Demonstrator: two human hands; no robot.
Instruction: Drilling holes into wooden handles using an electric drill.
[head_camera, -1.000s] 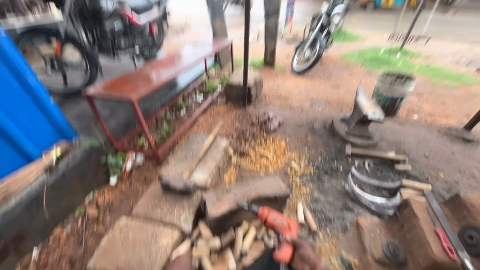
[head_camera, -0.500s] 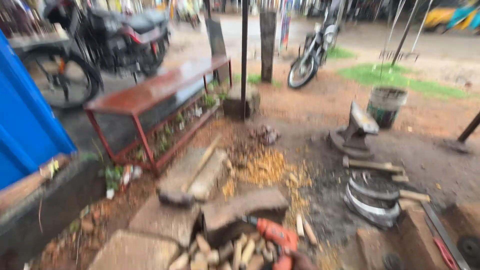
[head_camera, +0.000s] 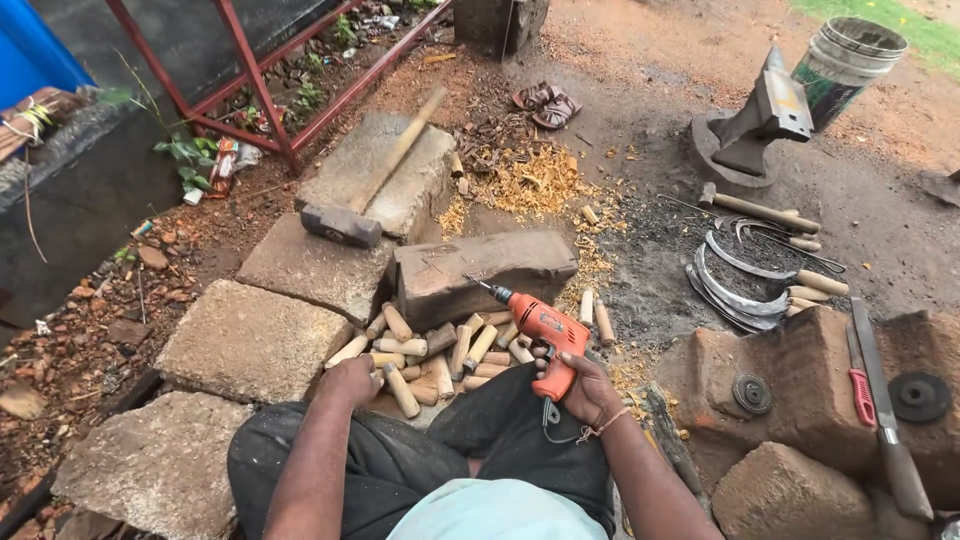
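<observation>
Orange drill (head_camera: 548, 338) sits clenched in your right hand (head_camera: 590, 392) at lower centre, while your left hand (head_camera: 350, 380) closes on a wooden peg (head_camera: 402, 392) from the pile.

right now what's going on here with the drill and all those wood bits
A person sits on the ground, right hand gripping an orange power drill whose bit rests against a wooden block. The left hand reaches into a pile of short wooden pegs. A sledgehammer lies on a stone slab beyond.
</observation>
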